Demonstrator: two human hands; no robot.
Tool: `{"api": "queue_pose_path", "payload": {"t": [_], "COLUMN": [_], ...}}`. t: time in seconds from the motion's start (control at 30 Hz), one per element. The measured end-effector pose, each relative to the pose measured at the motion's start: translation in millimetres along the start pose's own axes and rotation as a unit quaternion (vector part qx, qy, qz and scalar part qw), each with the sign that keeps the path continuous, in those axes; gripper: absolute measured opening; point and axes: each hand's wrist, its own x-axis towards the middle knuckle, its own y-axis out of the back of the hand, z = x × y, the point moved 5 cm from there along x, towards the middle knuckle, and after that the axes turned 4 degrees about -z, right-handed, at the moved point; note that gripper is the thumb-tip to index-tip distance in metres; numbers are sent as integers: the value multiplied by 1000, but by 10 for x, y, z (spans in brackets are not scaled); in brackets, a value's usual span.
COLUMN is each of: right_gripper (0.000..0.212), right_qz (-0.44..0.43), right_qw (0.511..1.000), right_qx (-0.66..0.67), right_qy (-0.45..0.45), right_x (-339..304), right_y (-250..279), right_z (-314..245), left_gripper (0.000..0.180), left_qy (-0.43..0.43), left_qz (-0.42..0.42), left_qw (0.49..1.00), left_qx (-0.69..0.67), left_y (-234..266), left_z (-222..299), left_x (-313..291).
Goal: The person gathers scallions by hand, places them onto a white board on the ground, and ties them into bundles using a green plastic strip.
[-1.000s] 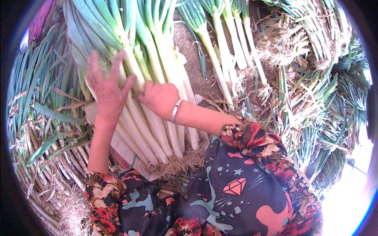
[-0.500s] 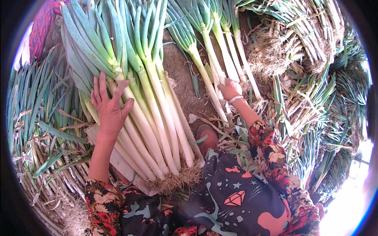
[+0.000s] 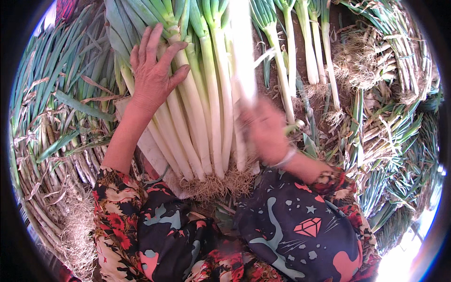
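My left hand [image 3: 157,73] lies with spread fingers on a thick bunch of large green onions [image 3: 217,94]. Their green tops point away from me and their roots [image 3: 221,181] lie close to my lap. At the bunch's right side, my right hand [image 3: 268,131] is smeared by motion. It grips a green onion [image 3: 243,51], whose white stalk is a blurred, bright streak rising from the hand. The lower end of that onion is hard to make out. A flat pale board [image 3: 152,157] shows under the bunch's left edge.
Several loose green onions [image 3: 307,47] lie apart on the ground at the far right. Piled bundles of onions [image 3: 385,70] with dry roots stand beyond them. Another heap [image 3: 61,113] covers the left side. Peeled leaves and scraps [image 3: 310,145] litter the ground by my right arm.
My right hand has moved left from the loose onions to the bunch, bringing a green onion with it. My left hand stays spread on the bunch. The whole view has shifted.
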Motion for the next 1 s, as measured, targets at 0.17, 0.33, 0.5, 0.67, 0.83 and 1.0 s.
{"api": "queue_pose_path", "payload": {"t": [0.17, 0.33, 0.5, 0.67, 0.83, 1.0], "right_gripper": [47, 51, 40, 31, 30, 30], "right_qz": [-252, -310, -371, -602, -706, -769], "right_qw": [941, 881, 857, 777, 704, 612], "right_qx": [-208, -354, -355, -176, 70, 118], "right_qy": [-93, -46, 48, 46, 34, 146], "right_x": [-392, -401, -411, -932, -1043, -1327], "right_y": [-576, -655, -562, -390, -463, -523], "right_z": [490, 473, 357, 420, -187, -486], "left_gripper": [40, 40, 32, 28, 25, 26], "left_qy": [-21, -38, -117, -118, -111, -119], "left_qz": [-3, -11, -80, -64, -83, -81], "left_qw": [1000, 999, 990, 991, 990, 990], "left_qx": [-9, -14, -19, -18, -13, -7], "left_y": [19, 69, -287, -302, -256, -292], "left_z": [-9, 207, 423, 405, 451, 484], "left_x": [60, 128, 43, 30, 43, 83]}}
